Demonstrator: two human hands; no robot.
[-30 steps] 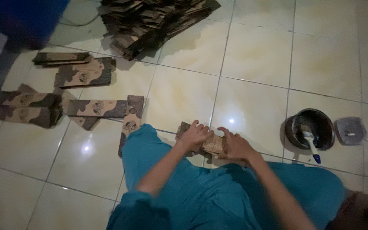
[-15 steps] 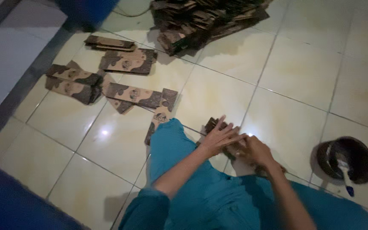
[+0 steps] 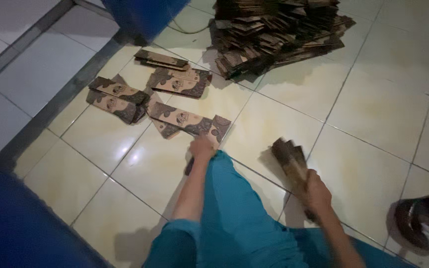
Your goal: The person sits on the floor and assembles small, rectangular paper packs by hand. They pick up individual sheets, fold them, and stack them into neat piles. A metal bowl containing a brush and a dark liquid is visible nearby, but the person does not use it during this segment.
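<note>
**Mia:** What is the right hand (image 3: 318, 193) holding?

**Ben:** A bundle of flat cardboard pieces (image 3: 290, 161). They are brown with dark patterns, long and thin, and they fan out a bit at the top. The fingers are wrapped tight around the lower end. The bundle sticks up over the floor tiles (image 3: 373, 114), just beside the teal knee (image 3: 234, 198).

**Mia:** And the left hand (image 3: 202, 148)?

**Ben:** It is down on the floor, on a dark piece of card at the tip of the knee. That spot is just beside the end of the long flat card (image 3: 187, 120) with a round picture on it. I cannot tell if the fingers are closed on anything.

**Mia:** What else is on the floor?

**Ben:** More flat cards (image 3: 117, 98) lie in a row to the left. A big messy pile of cards (image 3: 279, 32) sits at the top. A dark bowl (image 3: 423, 223) is at the bottom right, well apart from the hands.

**Mia:** Was it the same a moment ago?

**Ben:** No. Half a second ago both hands were close together on the bundle, in front of the knee. Now the hands are apart. The right one has the bundle alone, and the left one has gone out to the card by the knee.
</note>
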